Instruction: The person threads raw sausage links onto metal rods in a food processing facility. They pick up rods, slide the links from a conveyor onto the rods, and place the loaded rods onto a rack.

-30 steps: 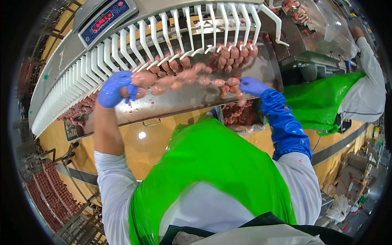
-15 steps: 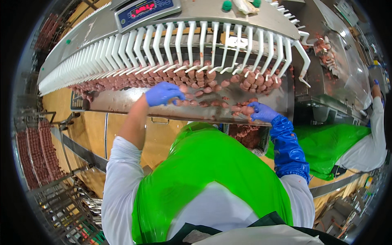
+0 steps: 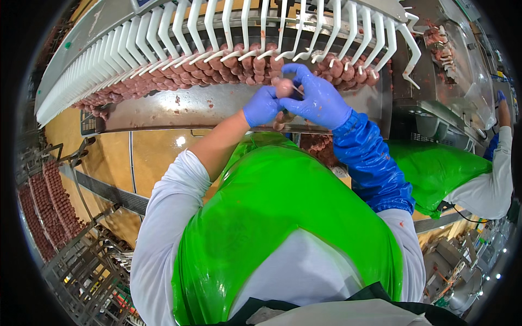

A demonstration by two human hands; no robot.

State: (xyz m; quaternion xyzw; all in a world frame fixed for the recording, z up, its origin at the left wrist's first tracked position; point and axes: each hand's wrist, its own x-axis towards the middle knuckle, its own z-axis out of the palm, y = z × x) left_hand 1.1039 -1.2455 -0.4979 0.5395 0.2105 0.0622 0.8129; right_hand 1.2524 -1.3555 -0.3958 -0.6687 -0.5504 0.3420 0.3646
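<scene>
Both my hands wear blue gloves and meet in front of a row of white hooks (image 3: pixel 239 32) on a conveyor, where strings of pink sausage links (image 3: pixel 206 73) hang. My left hand (image 3: pixel 261 106) and my right hand (image 3: pixel 316 98) pinch one sausage link (image 3: pixel 284 87) between them, just below the hooks. A thin casing end sticks out between the fingers. More links dangle under my hands. My right forearm is in a blue sleeve, and I wear a green apron (image 3: pixel 272 228).
A steel trough (image 3: pixel 179 108) runs under the hanging links. Racks of sausages (image 3: pixel 49 206) stand at the lower left over a metal trolley. Another person in a green apron (image 3: pixel 451 174) works at the right beside a steel machine (image 3: pixel 451 70).
My hands were spread apart along the row of links. Now they have come together at the middle and closed on one link. The view has shifted slightly.
</scene>
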